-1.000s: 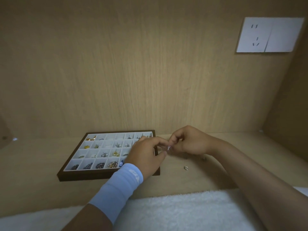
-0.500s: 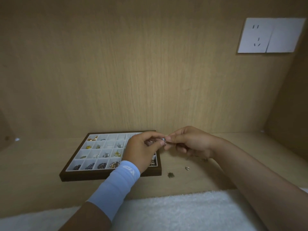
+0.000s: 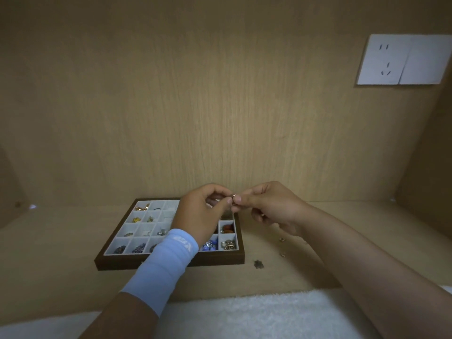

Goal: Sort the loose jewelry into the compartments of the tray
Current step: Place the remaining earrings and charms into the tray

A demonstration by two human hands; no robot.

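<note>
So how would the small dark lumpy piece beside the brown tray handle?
The small dark lumpy piece looks tiny beside the brown tray, so probably light, needing a fingertip pinch. Its irregular outline suggests sliding, not rolling.

Dark brown tray (image 3: 168, 263) with white compartments, pale blue wristband (image 3: 168, 263), white towel (image 3: 244, 314).

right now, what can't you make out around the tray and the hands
Head view only.
Tray middle compartments: hidden behind the left hand and wristband.
Small piece pinched between it and the right hand: too small to identify.
Loose bits on the shelf: too small, dim.
</note>
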